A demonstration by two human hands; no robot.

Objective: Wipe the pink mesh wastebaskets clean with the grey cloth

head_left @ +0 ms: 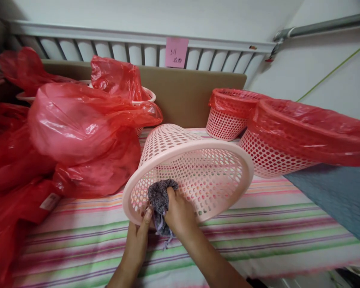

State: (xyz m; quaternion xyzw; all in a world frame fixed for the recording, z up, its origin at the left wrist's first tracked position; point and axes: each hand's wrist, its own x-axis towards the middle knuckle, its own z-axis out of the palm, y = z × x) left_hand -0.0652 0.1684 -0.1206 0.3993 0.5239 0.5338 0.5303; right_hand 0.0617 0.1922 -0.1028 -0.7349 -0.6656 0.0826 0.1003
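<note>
A pale pink perforated basket (pixel 171 142) lies tipped on its side on the striped cloth (pixel 246 236), its open mouth facing me. My left hand (pixel 141 230) grips the near lower rim, thumb on the inside and the other fingers behind the wall. Inside the mouth, my right hand (pixel 180 212) holds a crumpled dark grey cloth (pixel 160 196) against the lower left of the inner wall. Loose lavender strands hang from the cloth over the rim, between my two hands.
Red plastic bags (pixel 78 128) are heaped at the left, with baskets partly behind them. Two red-lined baskets (pixel 226 120) (pixel 270 156) stand at the right. Behind are a brown board (pixel 186 96), a white radiator (pixel 120 52) and a pink note (pixel 176 53).
</note>
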